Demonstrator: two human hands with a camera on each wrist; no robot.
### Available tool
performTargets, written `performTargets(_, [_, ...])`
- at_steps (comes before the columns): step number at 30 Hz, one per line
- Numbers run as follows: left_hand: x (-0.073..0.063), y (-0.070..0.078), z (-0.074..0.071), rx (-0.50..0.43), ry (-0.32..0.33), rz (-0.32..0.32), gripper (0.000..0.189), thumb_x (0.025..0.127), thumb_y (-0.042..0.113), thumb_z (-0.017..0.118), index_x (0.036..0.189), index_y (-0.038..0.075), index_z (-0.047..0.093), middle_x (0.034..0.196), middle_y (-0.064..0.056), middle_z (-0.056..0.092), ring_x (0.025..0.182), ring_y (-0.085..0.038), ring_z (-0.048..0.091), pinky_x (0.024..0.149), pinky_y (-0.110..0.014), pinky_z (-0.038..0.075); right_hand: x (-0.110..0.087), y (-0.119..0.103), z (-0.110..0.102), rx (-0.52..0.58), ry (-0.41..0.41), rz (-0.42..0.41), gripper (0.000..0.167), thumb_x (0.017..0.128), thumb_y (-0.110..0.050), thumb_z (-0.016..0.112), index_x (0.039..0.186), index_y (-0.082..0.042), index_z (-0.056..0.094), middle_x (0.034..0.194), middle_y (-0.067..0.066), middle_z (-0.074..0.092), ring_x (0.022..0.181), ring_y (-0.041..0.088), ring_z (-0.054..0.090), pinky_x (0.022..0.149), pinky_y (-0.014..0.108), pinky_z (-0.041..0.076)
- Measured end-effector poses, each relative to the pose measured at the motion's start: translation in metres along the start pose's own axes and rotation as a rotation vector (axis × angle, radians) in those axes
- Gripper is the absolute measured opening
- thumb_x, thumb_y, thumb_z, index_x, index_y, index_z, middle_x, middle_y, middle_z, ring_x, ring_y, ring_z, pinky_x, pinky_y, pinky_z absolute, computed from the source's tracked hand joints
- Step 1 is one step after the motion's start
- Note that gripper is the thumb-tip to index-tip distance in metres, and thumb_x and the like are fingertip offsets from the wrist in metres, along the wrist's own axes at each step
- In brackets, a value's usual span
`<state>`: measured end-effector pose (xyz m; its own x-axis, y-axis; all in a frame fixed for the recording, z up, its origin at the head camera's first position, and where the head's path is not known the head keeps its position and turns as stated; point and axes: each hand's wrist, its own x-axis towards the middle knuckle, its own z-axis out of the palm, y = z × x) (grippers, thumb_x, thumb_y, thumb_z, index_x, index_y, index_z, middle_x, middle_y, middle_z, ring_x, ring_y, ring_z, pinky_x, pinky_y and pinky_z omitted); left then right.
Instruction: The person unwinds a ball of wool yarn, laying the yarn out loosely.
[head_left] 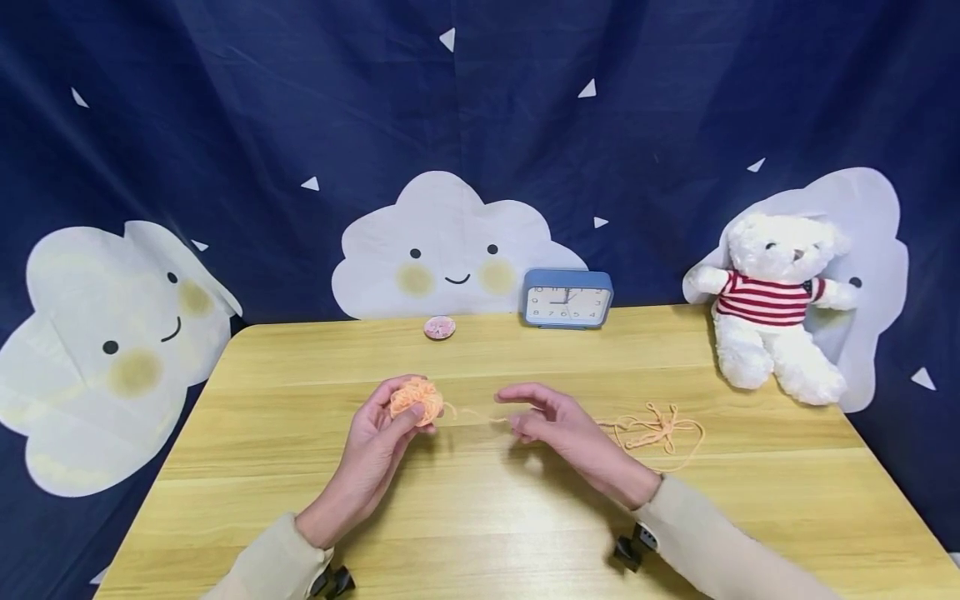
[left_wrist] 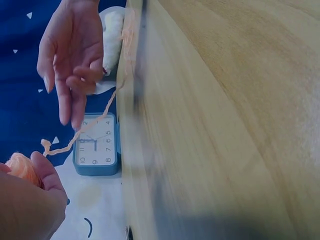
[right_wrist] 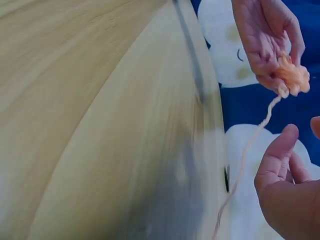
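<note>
My left hand [head_left: 367, 458] holds a small ball of peach yarn [head_left: 417, 402], thumb on the near side and fingers behind. From the ball a single strand [left_wrist: 107, 107] runs to the right, past my right hand [head_left: 573, 437], toward a loose tangle of the same yarn [head_left: 660, 430] on the table. The right hand hovers above the table with relaxed, slightly bent fingers and nothing gripped. Seen from the left wrist, its palm faces the camera and the strand passes just below the fingertips. In the right wrist view, the yarn ball [right_wrist: 292, 75] sits in the left hand's fingers.
At the back of the wooden table [head_left: 480, 533] stand a blue clock [head_left: 567, 298] and a round pink object [head_left: 439, 327]. A white teddy bear [head_left: 776, 308] in a striped shirt sits at the right rear. Behind hangs a dark blue curtain [head_left: 480, 108] with clouds.
</note>
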<state>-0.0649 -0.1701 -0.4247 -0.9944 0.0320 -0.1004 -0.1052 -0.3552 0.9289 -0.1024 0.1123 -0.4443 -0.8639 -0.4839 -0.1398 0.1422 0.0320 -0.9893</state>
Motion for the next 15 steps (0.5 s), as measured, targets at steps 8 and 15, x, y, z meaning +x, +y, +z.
performTargets(8, [0.001, 0.000, 0.003, 0.008, -0.010, -0.004, 0.042, 0.106, -0.007, 0.062, 0.146, -0.008, 0.051, 0.129, -0.017, 0.064, 0.103, -0.022, 0.071, 0.084, -0.031, 0.064, 0.018, 0.005, 0.019, 0.076, -0.065, 0.049, 0.053, 0.106, -0.013, 0.072, 0.150, 0.008, 0.052, 0.139, 0.027, 0.065, 0.100, 0.029, 0.068, 0.091, 0.036, 0.061])
performTargets(15, [0.001, 0.000, 0.002, -0.001, -0.004, -0.004, 0.042, 0.105, -0.009, 0.062, 0.146, -0.008, 0.051, 0.130, -0.017, 0.063, 0.104, -0.021, 0.071, 0.085, -0.031, 0.064, 0.019, 0.005, 0.017, 0.081, -0.089, 0.074, 0.046, 0.105, -0.012, 0.072, 0.143, 0.010, 0.058, 0.120, 0.026, 0.071, 0.092, 0.020, 0.067, 0.088, 0.034, 0.062])
